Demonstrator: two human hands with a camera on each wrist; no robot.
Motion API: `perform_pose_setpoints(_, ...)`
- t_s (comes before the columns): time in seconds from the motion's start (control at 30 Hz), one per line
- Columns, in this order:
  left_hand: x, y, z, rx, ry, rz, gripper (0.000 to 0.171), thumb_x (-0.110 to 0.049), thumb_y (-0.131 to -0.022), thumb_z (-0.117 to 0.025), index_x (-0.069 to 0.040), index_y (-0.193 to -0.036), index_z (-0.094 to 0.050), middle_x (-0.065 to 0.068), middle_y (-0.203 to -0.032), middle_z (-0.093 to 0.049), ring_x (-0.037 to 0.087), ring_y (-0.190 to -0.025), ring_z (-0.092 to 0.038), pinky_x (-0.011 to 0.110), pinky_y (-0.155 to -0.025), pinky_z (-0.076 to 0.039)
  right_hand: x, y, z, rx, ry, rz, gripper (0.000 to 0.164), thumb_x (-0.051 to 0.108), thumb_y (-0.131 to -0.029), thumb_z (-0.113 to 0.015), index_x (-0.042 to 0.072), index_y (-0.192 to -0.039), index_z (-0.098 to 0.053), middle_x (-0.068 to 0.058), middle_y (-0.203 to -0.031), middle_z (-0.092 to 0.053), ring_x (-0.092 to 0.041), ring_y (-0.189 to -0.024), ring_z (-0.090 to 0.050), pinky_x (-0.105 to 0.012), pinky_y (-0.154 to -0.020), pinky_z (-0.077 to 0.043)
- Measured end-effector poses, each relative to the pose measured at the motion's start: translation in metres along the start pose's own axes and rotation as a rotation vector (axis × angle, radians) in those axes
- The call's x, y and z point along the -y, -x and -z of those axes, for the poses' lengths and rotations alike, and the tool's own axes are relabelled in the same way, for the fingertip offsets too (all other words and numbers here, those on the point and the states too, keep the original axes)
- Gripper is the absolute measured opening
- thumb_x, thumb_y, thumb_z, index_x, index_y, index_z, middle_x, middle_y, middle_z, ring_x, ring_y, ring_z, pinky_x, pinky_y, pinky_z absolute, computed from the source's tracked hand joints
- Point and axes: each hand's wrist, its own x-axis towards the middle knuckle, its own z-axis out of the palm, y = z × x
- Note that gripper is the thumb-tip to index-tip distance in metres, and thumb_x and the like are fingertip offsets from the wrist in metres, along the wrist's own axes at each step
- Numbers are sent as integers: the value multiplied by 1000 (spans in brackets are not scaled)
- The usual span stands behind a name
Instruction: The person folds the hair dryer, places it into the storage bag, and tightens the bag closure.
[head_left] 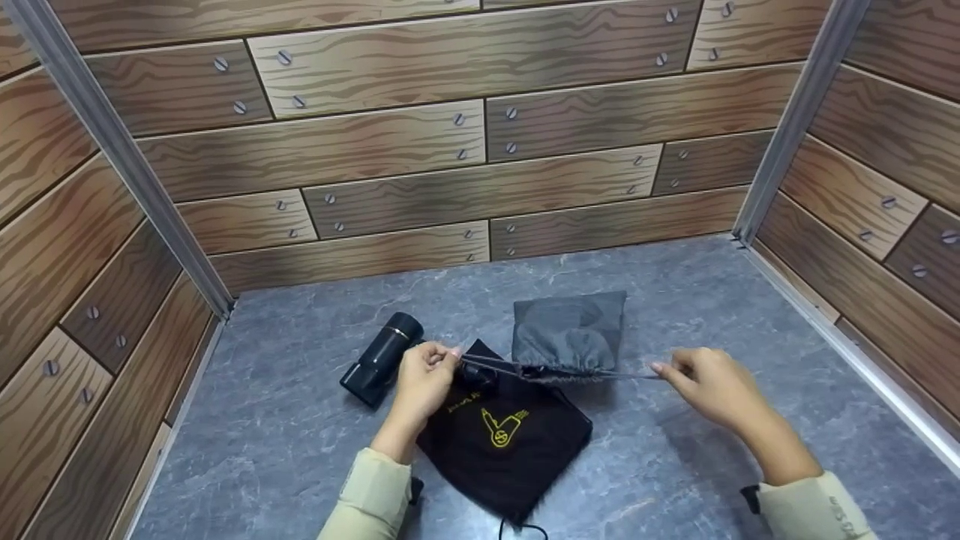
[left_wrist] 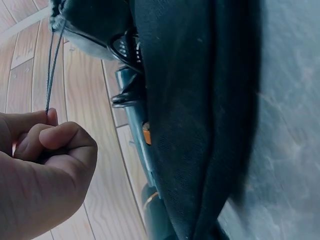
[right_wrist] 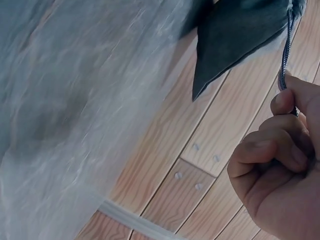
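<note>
- At the centre of the clock in the head view, the grey pouch (head_left: 568, 330) has its mouth, toward six o'clock, gathered and puckered; whether its base touches the tabletop (head_left: 285, 450), I cannot tell.
- Between eight and nine o'clock, the left hand (head_left: 425, 379) pinches the left drawstring (left_wrist: 49, 95), its other fingers curled.
- Near four o'clock, the right hand (head_left: 709, 386) pinches the right drawstring (right_wrist: 286, 50) – pulled nearly straight – with bare tabletop below.
- Toward seven o'clock lies a black bag (head_left: 517, 461) with a yellow hair-dryer print, directly under the left drawstring and partly behind the left hand; a thin black cord (head_left: 525, 526) trails from its lower tip.
- Just past the left hand, at its ten o'clock, a dark cylinder (head_left: 382, 356) with a gold band lies aslant, the hand covering part of its edge.
- Dark cable (left_wrist: 122, 50) loops beside the black bag – partly hidden by it in the left wrist view.
- At twelve o'clock, a wood-patterned wall (head_left: 480, 180) closes off the tabletop.
</note>
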Motion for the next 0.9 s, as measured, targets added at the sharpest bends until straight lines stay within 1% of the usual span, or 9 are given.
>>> perform_pose_setpoints(0.07,1,-1,3,-11,0,-1,15,-2,-98,-68,8,-88,-69,3,-74,-67,3,-59,-46,16,-53,-36,-6,0,3,-1,-7,-12,48,35,-106,-67,18,-66,-45,8,-59,-35,-8,-52,-31,-25,-49,-28)
perform_pose_setpoints(0.2,4,-3,11,-30,-6,4,17,-2,-98,-68,10,-87,-69,-4,-65,-58,3,-56,-44,16,-51,-35,-18,1,7,-16,-13,-38,48,32,-106,-67,17,-66,-45,6,-58,-35,-9,-51,-31,-24,-48,-27)
perform_pose_setpoints(0.27,7,-4,16,-35,-16,19,17,-3,-98,-68,10,-86,-68,-7,-64,-56,4,-56,-47,16,-52,-38,-24,2,7,-24,-10,-45,48,32,-105,-67,17,-66,-45,6,-58,-36,-10,-52,-31,-25,-48,-27)
perform_pose_setpoints(0.37,12,-5,23,-42,-33,54,18,-3,-98,-68,7,-83,-68,-6,-65,-59,5,-57,-52,16,-53,-43,-30,4,6,-14,-1,-59,47,34,-106,-66,18,-66,-46,5,-59,-38,-11,-53,-34,-26,-48,-28)
perform_pose_setpoints(0.43,15,-6,26,-45,-48,68,18,-2,-98,-68,8,-83,-68,-6,-64,-59,5,-56,-51,16,-53,-42,-33,5,7,-12,7,-65,47,35,-106,-66,18,-67,-47,5,-60,-39,-12,-54,-35,-27,-49,-29)
perform_pose_setpoints(0.53,17,-8,29,-62,-79,64,18,-1,-96,-70,6,-80,-69,-7,-61,-55,5,-54,-45,17,-50,-35,-38,6,9,-21,18,-76,47,35,-106,-66,17,-67,-46,4,-61,-39,-13,-55,-36,-28,-50,-29)
perform_pose_setpoints(0.67,17,-10,29,-86,-113,35,19,-1,-94,-71,4,-76,-68,-10,-58,-50,3,-51,-40,17,-49,-30,-44,5,12,-23,33,-87,47,38,-106,-65,16,-68,-47,2,-61,-40,-15,-56,-36,-30,-51,-29)
perform_pose_setpoints(0.77,17,-10,25,-78,-125,17,19,-2,-94,-72,2,-75,-68,-10,-58,-49,3,-52,-42,17,-50,-33,-48,3,11,-16,50,-101,47,41,-107,-62,17,-69,-49,2,-62,-41,-16,-57,-37,-32,-51,-29)
perform_pose_setpoints(0.9,18,-9,15,-48,-153,-24,16,-2,-94,-73,3,-79,-71,-5,-65,-59,3,-57,-49,17,-53,-41,-53,1,7,-3,55,-123,45,42,-109,-59,16,-72,-53,1,-62,-42,-17,-57,-38,-33,-52,-30)
